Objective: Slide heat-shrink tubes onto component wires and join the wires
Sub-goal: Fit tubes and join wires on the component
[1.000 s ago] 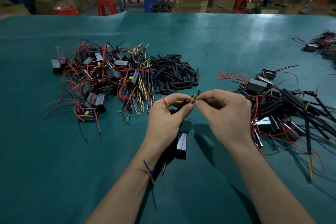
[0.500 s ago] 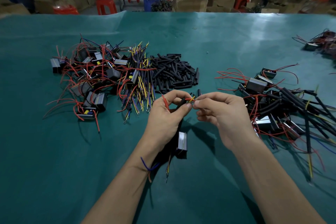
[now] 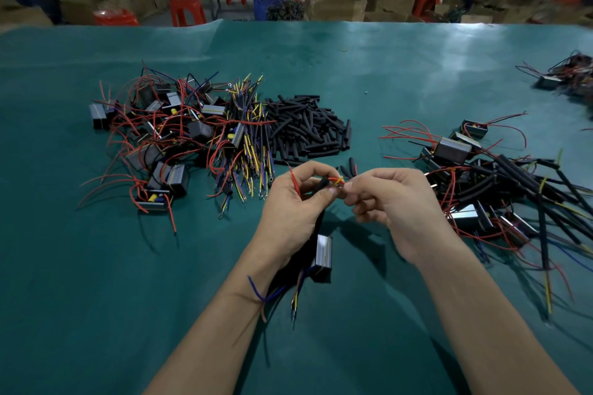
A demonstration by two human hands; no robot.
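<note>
from my remote seat i see both bare hands raised together over the middle of the green cloth-covered table [image 3: 401,67]. my left hand [image 3: 290,215] is curled, thumb and forefinger pinching a short black heat-shrink tube [image 3: 322,183] and the thin red and yellow wire ends [image 3: 337,180] that poke out of it. my right hand [image 3: 396,202] meets it fingertip to fingertip, its thumb and forefinger pinching the same wire ends from the other side — the two hands touch right at the joint. a loose red wire [image 3: 294,181] arcs up over my left knuckles.

below my left palm hangs a small grey and black box-shaped component [image 3: 322,258], upright, just off the cloth or resting on it; i cannot tell which. blue and yellow leads [image 3: 279,293] trail from under my left wrist toward me.

further from me on the left lies a tangled heap of grey box components with red wires [image 3: 150,138]. just beside it is a bundle of yellow and blue leads with ring terminals [image 3: 250,144], and touching that, a pile of short black heat-shrink tubes [image 3: 308,128]. to my right sits a heap of components with long black sleeved wires [image 3: 500,183]. one more small cluster of wired parts [image 3: 568,77] lies at the far right edge — well apart from the rest.

beyond the table stand red plastic stools [image 3: 186,8] and brown cardboard boxes [image 3: 335,5].
</note>
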